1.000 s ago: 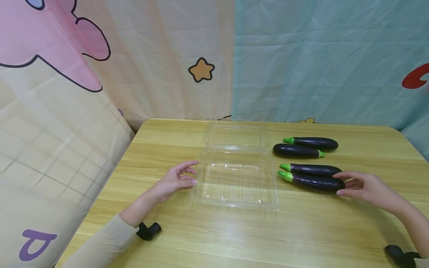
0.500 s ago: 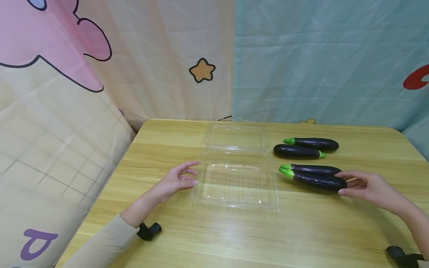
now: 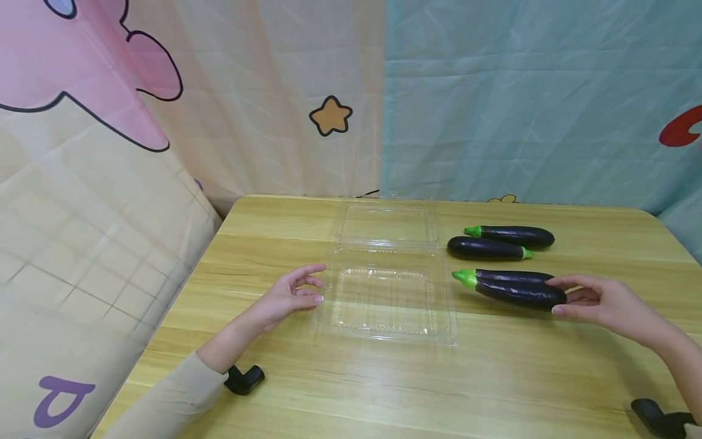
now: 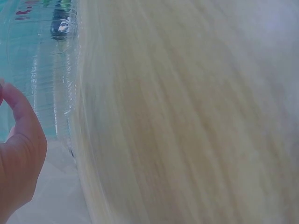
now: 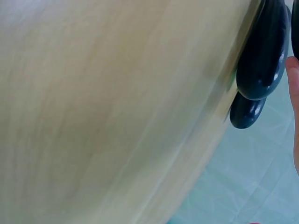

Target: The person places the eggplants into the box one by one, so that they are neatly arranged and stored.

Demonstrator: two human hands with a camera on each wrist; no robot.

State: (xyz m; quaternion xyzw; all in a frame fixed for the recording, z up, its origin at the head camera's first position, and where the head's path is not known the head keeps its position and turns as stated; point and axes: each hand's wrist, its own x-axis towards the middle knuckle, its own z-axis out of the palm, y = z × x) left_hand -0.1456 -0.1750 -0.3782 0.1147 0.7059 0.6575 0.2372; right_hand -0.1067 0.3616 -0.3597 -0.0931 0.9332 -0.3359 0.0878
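A pale yellow wood-grain tabletop (image 3: 417,414) with rounded far corners spreads toward six o'clock, carrying a soft white gleam (image 3: 384,385). Behind it, creased peach-beige fabric (image 3: 274,79) hangs at eleven, printed with a black-outlined orange star (image 3: 331,116); creased teal fabric (image 3: 466,67) hangs at one. A black-outlined pink cartoon shape (image 3: 71,67) sits at ten, a curved purple print (image 3: 66,390) at eight.
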